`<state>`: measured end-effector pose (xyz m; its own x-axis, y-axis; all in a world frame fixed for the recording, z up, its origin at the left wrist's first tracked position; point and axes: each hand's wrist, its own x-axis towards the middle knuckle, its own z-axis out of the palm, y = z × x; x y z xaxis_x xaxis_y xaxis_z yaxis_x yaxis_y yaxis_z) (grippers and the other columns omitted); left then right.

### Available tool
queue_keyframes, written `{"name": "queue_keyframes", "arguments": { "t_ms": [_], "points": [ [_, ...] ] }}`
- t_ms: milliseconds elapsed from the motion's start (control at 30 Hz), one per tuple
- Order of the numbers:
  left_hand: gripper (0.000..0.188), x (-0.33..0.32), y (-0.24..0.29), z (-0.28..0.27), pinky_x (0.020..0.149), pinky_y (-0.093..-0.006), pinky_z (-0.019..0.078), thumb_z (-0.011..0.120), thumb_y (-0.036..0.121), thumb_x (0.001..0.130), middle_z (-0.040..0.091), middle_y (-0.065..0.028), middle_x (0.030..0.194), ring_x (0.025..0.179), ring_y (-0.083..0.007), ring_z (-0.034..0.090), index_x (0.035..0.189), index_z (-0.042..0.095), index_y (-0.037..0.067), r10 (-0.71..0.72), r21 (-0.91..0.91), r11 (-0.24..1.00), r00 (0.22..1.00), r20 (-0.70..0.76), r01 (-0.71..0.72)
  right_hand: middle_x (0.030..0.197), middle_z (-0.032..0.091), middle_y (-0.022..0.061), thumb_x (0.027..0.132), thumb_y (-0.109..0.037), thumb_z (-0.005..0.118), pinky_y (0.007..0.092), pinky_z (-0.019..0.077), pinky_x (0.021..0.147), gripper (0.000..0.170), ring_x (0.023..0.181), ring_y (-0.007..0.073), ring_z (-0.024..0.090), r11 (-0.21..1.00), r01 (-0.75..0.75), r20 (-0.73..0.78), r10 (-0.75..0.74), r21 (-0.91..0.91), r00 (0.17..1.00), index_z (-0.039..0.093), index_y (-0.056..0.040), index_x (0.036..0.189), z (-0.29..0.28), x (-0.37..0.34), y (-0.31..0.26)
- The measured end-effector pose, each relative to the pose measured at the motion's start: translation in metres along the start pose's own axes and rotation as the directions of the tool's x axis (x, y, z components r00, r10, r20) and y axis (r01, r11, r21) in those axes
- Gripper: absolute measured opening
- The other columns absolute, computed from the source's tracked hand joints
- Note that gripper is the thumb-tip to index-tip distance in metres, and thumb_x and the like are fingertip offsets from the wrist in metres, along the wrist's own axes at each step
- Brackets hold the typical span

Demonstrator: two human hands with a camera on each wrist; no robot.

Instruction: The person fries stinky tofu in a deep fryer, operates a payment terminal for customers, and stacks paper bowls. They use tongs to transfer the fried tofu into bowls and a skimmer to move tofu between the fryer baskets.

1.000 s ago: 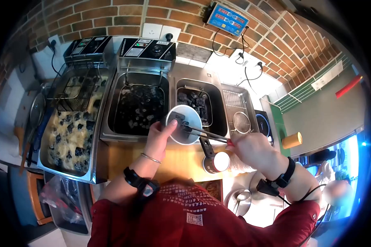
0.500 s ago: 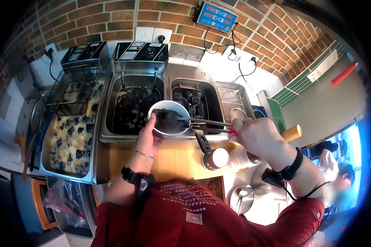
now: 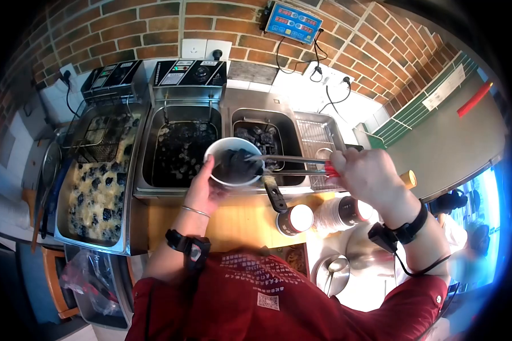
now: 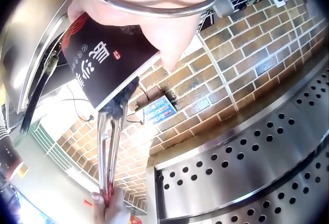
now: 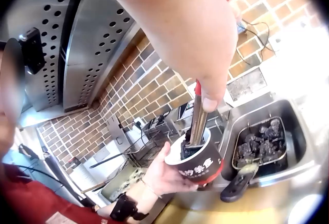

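My left hand [image 3: 202, 190] holds a paper bowl [image 5: 198, 168], white inside and dark with white lettering outside, above the counter's front edge. Its thumb lies at the rim. Dark black chunks of food [image 3: 240, 165] sit inside, and steam blurs them a little. In my right hand [image 3: 365, 176] is a pair of metal tongs [image 3: 293, 158] with red grips, reaching in from the right. The tong tips are in the bowl's mouth, right at the black chunks, as the left wrist view [image 4: 115, 106] also shows.
Behind the bowl stand a fryer of dark oil [image 3: 188, 145] and a basket of black chunks [image 3: 261, 135], its black handle [image 3: 275, 196] sticking forward. A foaming fryer [image 3: 96, 193] is at left. Stacked paper bowls [image 3: 330, 216] and a spoon [image 3: 335, 266] in a metal bowl lie right.
The head view has shifted slightly. My right hand has moved up and to the right with the tongs. The bowl has tipped to a different angle, and more black food shows in it.
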<state>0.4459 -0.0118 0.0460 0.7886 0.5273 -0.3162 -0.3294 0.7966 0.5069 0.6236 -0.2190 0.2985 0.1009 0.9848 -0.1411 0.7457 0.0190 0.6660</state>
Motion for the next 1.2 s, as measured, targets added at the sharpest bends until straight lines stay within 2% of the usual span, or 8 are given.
{"name": "queue_keyframes", "arguments": {
  "t_ms": [67, 300, 367, 400, 500, 733, 933, 1200],
  "points": [
    [0.07, 0.012, 0.003, -0.019, 0.098, -0.0558, 0.0461, 0.056, 0.054, 0.088, 0.045, -0.015, 0.137, 0.123, -0.0344, 0.049, 0.139, 0.037, 0.01, -0.006, -0.129, 0.992, 0.999, 0.054, 0.013, 0.072, 0.057, 0.0037, 0.083, -0.04, 0.062, 0.0318, 0.0483, 0.051, 0.035, 0.061, 0.021, 0.062, 0.998, -0.036, 0.018, 0.035, 0.057, 0.999, 0.051, -0.0088, 0.092, -0.003, -0.003, 0.01],
    [0.068, 0.005, 0.011, -0.005, 0.093, -0.0478, 0.0481, 0.054, 0.056, 0.089, 0.048, -0.0129, 0.136, 0.117, -0.0325, 0.054, 0.139, 0.039, 0.012, 0.031, -0.042, 0.999, 1.0, 0.007, -0.03, 0.071, 0.06, 0.0074, 0.082, -0.046, 0.061, 0.0355, 0.0488, 0.054, 0.039, 0.062, 0.0265, 0.062, 0.984, -0.088, -0.088, 0.103, 0.153, 0.991, 0.054, -0.0091, 0.092, 0.002, -0.006, 0.03],
    [0.068, 0.001, 0.013, -0.004, 0.092, -0.0394, 0.0449, 0.054, 0.058, 0.088, 0.05, -0.0108, 0.134, 0.114, -0.0278, 0.055, 0.138, 0.041, 0.014, 0.027, 0.005, 1.0, 0.999, 0.017, -0.027, 0.071, 0.063, 0.0088, 0.083, -0.049, 0.06, 0.0394, 0.0491, 0.057, 0.042, 0.066, 0.029, 0.063, 0.944, -0.211, 0.035, 0.209, 0.254, 0.977, 0.055, -0.008, 0.092, 0.011, 0.0, 0.042],
    [0.068, -0.002, 0.014, 0.0, 0.092, -0.0394, 0.0449, 0.054, 0.058, 0.088, 0.05, -0.0108, 0.134, 0.114, -0.0278, 0.055, 0.138, 0.041, 0.014, 0.023, 0.008, 1.0, 1.0, 0.019, -0.023, 0.071, 0.063, 0.0088, 0.083, -0.049, 0.06, 0.0394, 0.0491, 0.057, 0.042, 0.066, 0.029, 0.063, 0.943, -0.215, 0.039, 0.212, 0.256, 0.976, 0.055, -0.008, 0.092, 0.016, 0.005, 0.045],
    [0.065, -0.015, 0.016, 0.012, 0.1, -0.041, 0.0374, 0.055, 0.057, 0.088, 0.052, -0.0067, 0.132, 0.119, -0.0236, 0.05, 0.137, 0.043, 0.015, 0.146, -0.018, 0.989, 0.985, -0.088, -0.148, 0.078, 0.068, 0.0092, 0.088, -0.052, 0.055, 0.0393, 0.053, 0.063, 0.05, 0.076, 0.027, 0.067, 0.956, -0.263, 0.347, 0.204, 0.131, 0.915, 0.058, -0.0072, 0.108, 0.057, 0.033, 0.048],
    [0.06, -0.034, 0.014, 0.005, 0.1, -0.0425, 0.0404, 0.051, 0.053, 0.092, 0.05, -0.0073, 0.136, 0.123, -0.0244, 0.049, 0.138, 0.041, 0.015, 0.168, 0.016, 0.986, 0.985, -0.037, -0.167, 0.11, 0.067, 0.0099, 0.088, -0.057, 0.053, 0.0393, 0.0519, 0.086, 0.054, 0.101, 0.0269, 0.065, 0.879, -0.412, 0.583, 0.209, 0.239, 0.785, 0.068, -0.0085, 0.108, 0.133, 0.128, 0.016],
    [0.056, -0.047, 0.012, 0.002, 0.101, -0.0437, 0.0431, 0.04, 0.048, 0.098, 0.048, -0.0096, 0.137, 0.125, -0.0264, 0.049, 0.14, 0.037, 0.011, 0.188, 0.019, 0.982, 0.982, -0.018, -0.188, 0.122, 0.062, 0.0103, 0.089, -0.056, 0.051, 0.0398, 0.0474, 0.093, 0.055, 0.113, 0.0283, 0.059, 0.869, -0.418, 0.654, 0.156, 0.267, 0.741, 0.064, -0.0103, 0.118, 0.151, 0.17, 0.014],
    [0.057, -0.047, 0.008, -0.004, 0.101, -0.0438, 0.0437, 0.032, 0.048, 0.1, 0.047, -0.0108, 0.138, 0.124, -0.0267, 0.049, 0.141, 0.035, 0.009, 0.189, 0.068, 0.979, 0.982, 0.014, -0.19, 0.113, 0.066, 0.0059, 0.091, -0.048, 0.054, 0.0389, 0.0495, 0.087, 0.044, 0.107, 0.0251, 0.063, 0.909, -0.357, 0.642, 0.145, 0.214, 0.753, 0.068, -0.0118, 0.111, 0.136, 0.187, -0.001]
  ]
}}
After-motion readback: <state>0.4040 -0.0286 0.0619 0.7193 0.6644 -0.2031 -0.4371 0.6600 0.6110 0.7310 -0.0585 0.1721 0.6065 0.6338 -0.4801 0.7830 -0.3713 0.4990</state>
